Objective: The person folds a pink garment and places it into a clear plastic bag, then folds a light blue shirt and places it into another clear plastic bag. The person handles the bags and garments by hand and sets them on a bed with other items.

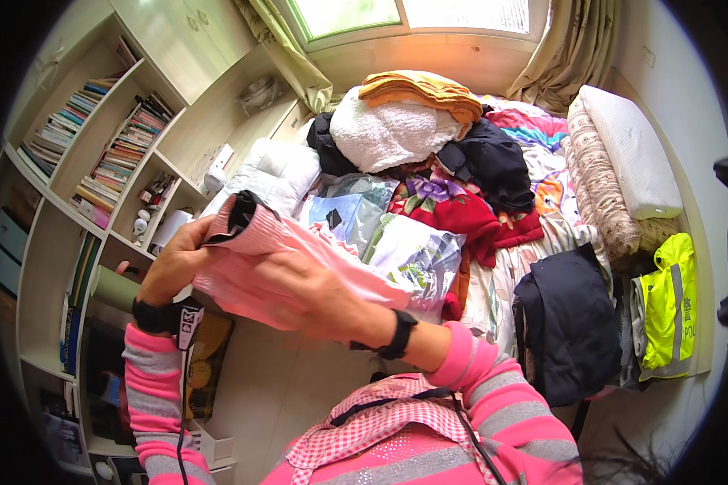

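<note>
A pink garment (340,267) with a ribbed band and a dark lining stretches in front of me, above the near edge of the bed. My left hand (179,260) grips its ribbed end at the left, thumb on top. Blurred and lying across the garment's upper side is my right hand (306,288); whether its fingers hold any fabric cannot be told. Just beyond the garment lie clear plastic bags, one with a blue folded cloth (338,212) and one with white and green fabric (412,248).
The bed holds a white fleece (394,130), an orange towel (421,91), a red floral blanket (455,209), folded black clothing (567,321), a white pillow (634,151) and a yellow reflective vest (667,309). A bookshelf (115,227) stands at the left.
</note>
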The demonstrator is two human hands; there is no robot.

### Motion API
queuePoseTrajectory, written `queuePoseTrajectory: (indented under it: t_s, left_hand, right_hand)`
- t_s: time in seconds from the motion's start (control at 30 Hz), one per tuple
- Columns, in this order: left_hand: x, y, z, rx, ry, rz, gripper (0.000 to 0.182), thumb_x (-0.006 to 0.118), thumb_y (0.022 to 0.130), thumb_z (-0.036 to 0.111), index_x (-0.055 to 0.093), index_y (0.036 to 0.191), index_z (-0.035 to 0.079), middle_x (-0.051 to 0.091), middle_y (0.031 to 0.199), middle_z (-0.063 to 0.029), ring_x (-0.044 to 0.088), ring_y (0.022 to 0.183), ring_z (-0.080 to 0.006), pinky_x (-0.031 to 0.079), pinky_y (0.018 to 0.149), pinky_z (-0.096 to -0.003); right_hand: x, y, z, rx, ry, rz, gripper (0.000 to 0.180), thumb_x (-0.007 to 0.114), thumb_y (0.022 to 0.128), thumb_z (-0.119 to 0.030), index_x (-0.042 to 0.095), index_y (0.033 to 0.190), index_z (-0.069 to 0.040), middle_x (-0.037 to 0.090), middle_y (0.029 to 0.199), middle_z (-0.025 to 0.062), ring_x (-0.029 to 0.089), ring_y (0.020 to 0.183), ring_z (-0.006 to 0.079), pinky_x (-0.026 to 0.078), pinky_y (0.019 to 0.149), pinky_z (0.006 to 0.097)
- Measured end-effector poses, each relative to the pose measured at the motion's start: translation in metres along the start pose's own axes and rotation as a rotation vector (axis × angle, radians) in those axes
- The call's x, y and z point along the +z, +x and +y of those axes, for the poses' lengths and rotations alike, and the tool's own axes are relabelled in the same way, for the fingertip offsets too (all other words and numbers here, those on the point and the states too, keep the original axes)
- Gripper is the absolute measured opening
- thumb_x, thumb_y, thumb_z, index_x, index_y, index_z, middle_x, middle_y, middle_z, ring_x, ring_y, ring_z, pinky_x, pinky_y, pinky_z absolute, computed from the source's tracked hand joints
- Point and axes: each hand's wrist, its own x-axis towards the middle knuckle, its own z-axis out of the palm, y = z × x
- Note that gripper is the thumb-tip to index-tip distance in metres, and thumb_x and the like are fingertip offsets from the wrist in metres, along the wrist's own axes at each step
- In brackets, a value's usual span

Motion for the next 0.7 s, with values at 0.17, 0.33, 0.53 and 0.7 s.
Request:
queuePoseTrajectory:
  t_s: [0.17, 0.33, 0.53, 0.7]
  left_hand:
    - [-0.032, -0.037, 0.014, 0.047, 0.091, 0.136, 0.036, 0.052, 0.097, 0.003, 0.055, 0.132, -0.002, 0.064, 0.115, 0.0001, 0.057, 0.102, -0.0057, 0.046, 0.091, -0.0220]
    - [-0.053, -0.071, 0.038, 0.012, 0.026, 0.300, 0.035, 0.059, 0.099, 0.018, 0.057, 0.128, -0.002, 0.067, 0.113, -0.0042, 0.063, 0.096, -0.0091, 0.050, 0.085, -0.0227]
    - [-0.083, -0.095, 0.056, 0.005, -0.040, 0.416, 0.036, 0.059, 0.098, 0.018, 0.059, 0.125, -0.005, 0.068, 0.113, -0.0092, 0.066, 0.096, -0.0133, 0.052, 0.086, -0.0260]
    - [-0.100, -0.130, 0.072, -0.024, 0.013, 0.503, 0.036, 0.060, 0.097, 0.020, 0.060, 0.122, -0.005, 0.069, 0.110, -0.0104, 0.066, 0.094, -0.0133, 0.052, 0.085, -0.0254]
  right_hand:
    - [-0.046, -0.057, 0.075, 0.676, -0.053, 0.377, 0.021, 0.063, 0.094, -0.010, 0.067, 0.111, 0.001, 0.070, 0.096, 0.0088, 0.064, 0.081, 0.0113, 0.052, 0.070, 0.0259]
    - [-0.030, -0.142, 0.118, 1.021, 0.151, 0.015, 0.029, 0.056, 0.098, -0.025, 0.070, 0.100, 0.000, 0.068, 0.080, 0.0025, 0.062, 0.074, 0.0095, 0.051, 0.066, 0.0254]
    - [0.036, -0.200, 0.091, 1.270, 0.561, -0.679, 0.040, 0.059, 0.098, -0.040, 0.069, 0.106, -0.002, 0.066, 0.091, 0.0034, 0.063, 0.084, 0.0138, 0.053, 0.072, 0.0300]
    - [0.064, -0.192, 0.084, 1.366, 0.687, -0.614, 0.059, 0.048, 0.099, -0.055, 0.061, 0.114, 0.000, 0.064, 0.104, 0.0090, 0.061, 0.097, 0.0196, 0.051, 0.083, 0.0373]
